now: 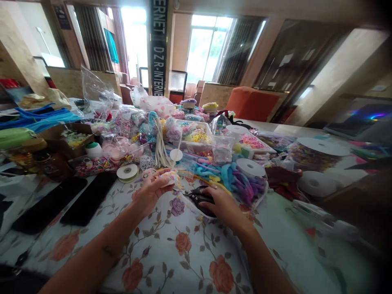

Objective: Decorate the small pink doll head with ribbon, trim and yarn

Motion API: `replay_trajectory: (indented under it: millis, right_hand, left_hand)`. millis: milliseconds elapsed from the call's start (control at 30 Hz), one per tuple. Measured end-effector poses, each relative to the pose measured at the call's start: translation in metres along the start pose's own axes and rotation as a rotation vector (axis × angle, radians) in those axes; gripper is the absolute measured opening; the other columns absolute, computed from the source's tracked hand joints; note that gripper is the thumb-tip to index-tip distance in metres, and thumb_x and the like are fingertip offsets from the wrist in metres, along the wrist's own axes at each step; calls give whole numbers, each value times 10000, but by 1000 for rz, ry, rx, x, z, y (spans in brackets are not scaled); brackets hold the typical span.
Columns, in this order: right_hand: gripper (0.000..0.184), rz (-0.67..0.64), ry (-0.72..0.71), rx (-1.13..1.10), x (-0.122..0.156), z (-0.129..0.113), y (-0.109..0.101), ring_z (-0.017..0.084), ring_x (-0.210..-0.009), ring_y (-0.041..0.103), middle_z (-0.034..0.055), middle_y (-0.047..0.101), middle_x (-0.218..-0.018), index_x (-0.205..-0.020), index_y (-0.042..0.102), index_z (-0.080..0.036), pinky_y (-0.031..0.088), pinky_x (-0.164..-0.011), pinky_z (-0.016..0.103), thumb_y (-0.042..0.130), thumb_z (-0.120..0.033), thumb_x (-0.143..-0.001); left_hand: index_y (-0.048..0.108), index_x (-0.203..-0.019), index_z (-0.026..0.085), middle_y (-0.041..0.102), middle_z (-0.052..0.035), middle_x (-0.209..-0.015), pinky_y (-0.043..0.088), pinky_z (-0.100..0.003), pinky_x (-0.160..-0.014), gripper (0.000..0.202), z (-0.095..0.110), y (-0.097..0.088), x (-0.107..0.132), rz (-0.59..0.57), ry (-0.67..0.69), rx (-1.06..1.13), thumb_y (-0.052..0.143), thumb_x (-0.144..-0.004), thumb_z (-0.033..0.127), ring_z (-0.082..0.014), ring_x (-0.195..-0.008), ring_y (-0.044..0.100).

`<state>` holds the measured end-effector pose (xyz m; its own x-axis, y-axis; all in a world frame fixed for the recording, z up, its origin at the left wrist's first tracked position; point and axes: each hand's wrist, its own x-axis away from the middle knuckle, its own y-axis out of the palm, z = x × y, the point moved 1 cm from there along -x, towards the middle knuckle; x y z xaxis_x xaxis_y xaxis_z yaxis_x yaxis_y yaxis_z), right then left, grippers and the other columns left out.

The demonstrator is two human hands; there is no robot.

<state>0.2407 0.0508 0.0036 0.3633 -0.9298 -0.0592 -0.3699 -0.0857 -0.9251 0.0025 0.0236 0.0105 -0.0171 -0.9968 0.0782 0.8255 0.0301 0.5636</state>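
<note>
Near the table's middle, my left hand [154,185] is closed around a small white piece with yellow and pink bits [171,177]; its exact kind is not clear. A pale thin strip [178,149] rises just above it. To the right, my right hand [222,202] has its fingers wrapped on black-handled pliers [196,197], whose jaws point left toward the left hand. The jaws are apart from the pastel piece. Below both hands spreads a white tablecloth with printed roses [180,261].
Two black phone-like slabs [90,199] lie at left beside a ribbon spool [128,173]. Behind the hands are fuzzy coloured stems [235,179], a white tray of beads [196,132], bagged trinkets and more spools [250,167]. A white glue gun [321,216] lies at right.
</note>
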Motion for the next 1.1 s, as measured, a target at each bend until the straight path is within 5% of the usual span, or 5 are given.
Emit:
replay_trajectory:
  millis: [333,500,633,833,1100]
  right_hand:
    - [199,15,83,14,14,14,-29,275,-891,683,71,729,-945,-935,633,-214,450,-707,313,658,-257,-742]
    - [263,220,189,27,18,28,-46,299,-848,687,78,739,-920,-910,666,-234,445,-662,321,652,-261,-648]
    - [286,293,214,-303,19,15,-46,233,-694,636,46,672,-761,-877,591,-213,439,-576,289,657,-445,-724]
    - [484,-160,-86,-784,29,-44,-12,97,-472,442,-42,459,-617,-758,472,-201,368,-441,223,573,-673,-790]
    - [686,-451,-10,-863,39,-71,11,72,-356,360,-51,434,-417,-666,428,-208,272,-357,200,396,-891,-724]
  left_hand:
    - [641,-892,129,714,-65,-863,586,-257,-685,146,6,-14,-10,198,-42,178,673,-751,144,-151,-731,680]
    - [630,-885,135,713,-67,-874,595,-258,-689,103,9,-13,-10,253,-68,235,634,-782,125,-142,-716,674]
    - [646,-861,144,710,-69,-893,599,-272,-729,86,5,-8,-7,234,-78,176,644,-776,131,-150,-759,677]
    - [669,-965,143,699,-69,-998,576,-268,-773,230,5,-5,-2,249,5,-2,701,-739,169,-157,-835,669]
    - [672,-877,174,703,-51,-963,550,-319,-798,204,4,-1,3,223,-12,-17,735,-704,261,-183,-851,653]
